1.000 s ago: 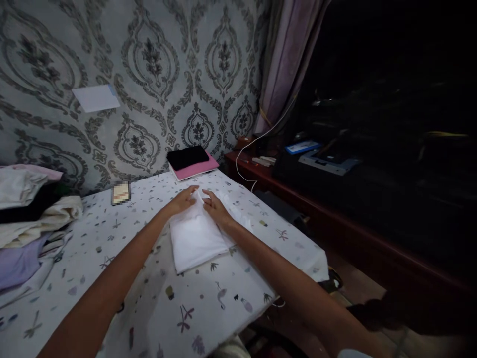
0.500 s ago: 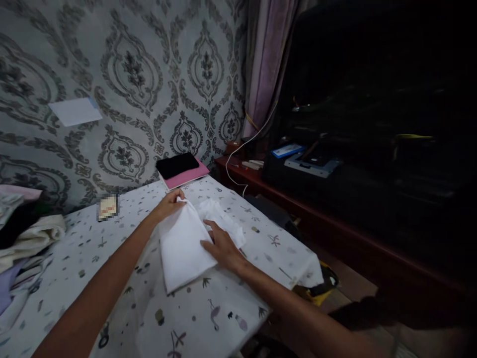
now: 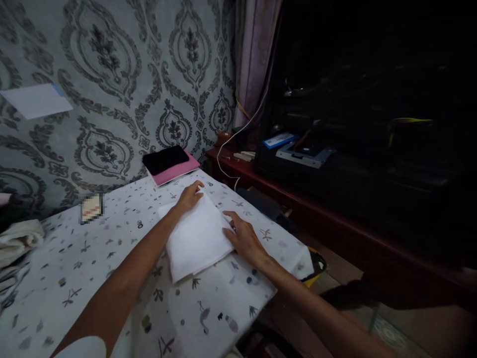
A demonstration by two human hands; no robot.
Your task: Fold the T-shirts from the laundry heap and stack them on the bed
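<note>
A folded white cloth (image 3: 199, 236) lies on the patterned bedsheet (image 3: 122, 238) in the middle of the view. My left hand (image 3: 191, 195) pinches the cloth's far corner between thumb and fingers. At the cloth's right edge rests my right hand (image 3: 244, 238), its thumb and index finger apart, fingertips touching the fabric. The undersides of the cloth's layers are hidden.
A black item (image 3: 166, 160) lies on a pink book (image 3: 175, 172) at the sheet's far edge. Crumpled clothes (image 3: 20, 241) sit at far left. A red-brown shelf (image 3: 298, 201) with a white cable (image 3: 227, 169) runs along the right.
My left hand has carried the cloth's corner to the right and away from me, laying it flatter over the loose part. The head view has also shifted.
</note>
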